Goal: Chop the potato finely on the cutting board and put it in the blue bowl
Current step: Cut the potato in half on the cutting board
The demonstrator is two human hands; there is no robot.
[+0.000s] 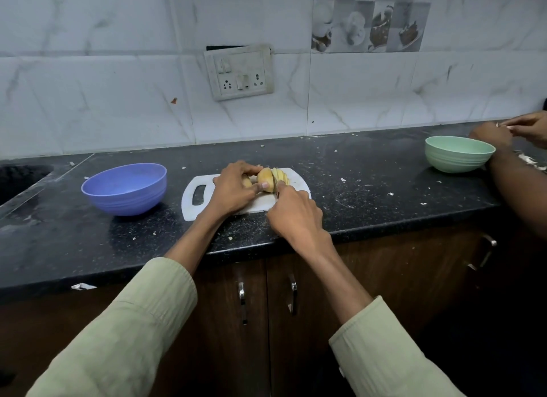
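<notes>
A yellow potato lies on the white cutting board in the middle of the black counter. Several cut slices lean against its right end. My left hand grips the potato from the left, thumb and fingers curled round it. My right hand grips a knife, its blade standing in the potato between the whole part and the slices. The handle is hidden in my fist. The blue bowl stands left of the board and looks empty.
A green bowl stands at the right, and another person's hands work just behind and beside it. A sink opens at the far left. Small scraps dot the counter. The counter's front edge runs just below my wrists.
</notes>
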